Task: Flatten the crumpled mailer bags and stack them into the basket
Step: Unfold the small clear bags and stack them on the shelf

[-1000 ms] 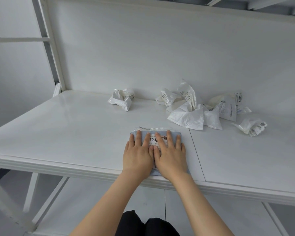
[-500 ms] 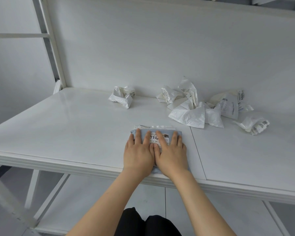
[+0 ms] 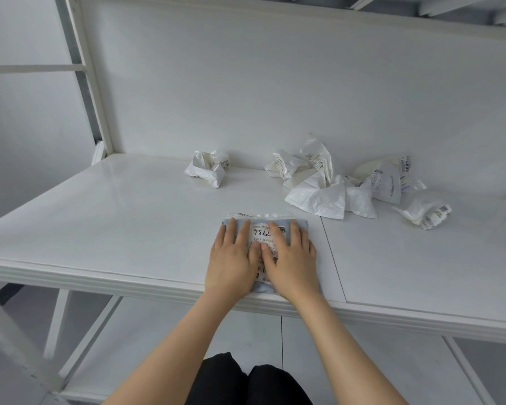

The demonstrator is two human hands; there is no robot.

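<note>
Both hands are on one bag. The left hand and right hand lie palm-down, side by side, on the pale blue plastic mailer bag. It has a white printed shipping label and sits near the front edge of the white glossy table. Fingers on both hands are straight and slightly fanned, gripping nothing, just bearing down. The thumbs meet over the label.

Change vs a second ago is small. The index fingers have splayed apart, so more of the label and its handwritten digits shows between them; before, they nearly covered it. The bag hasn't shifted and the hands haven't travelled outward. It reads as press-and-hold mid-smoothing, not a finished stroke.

For the task: this bag looks close to flat with its corners down, so I'd judge flattening nearly done on it and stacking not started. No basket is in view, so I can't say where it goes. A white strip runs along the bag's far edge; flap or second bag, can't tell.

Backlog is unchanged:
- one crumpled white plastic mailer bag, back left
- a cluster of crumpled white bags, back centre-right
- one small crumpled white bag, far right

All are well apart from the hands, so the task looks early.
</note>
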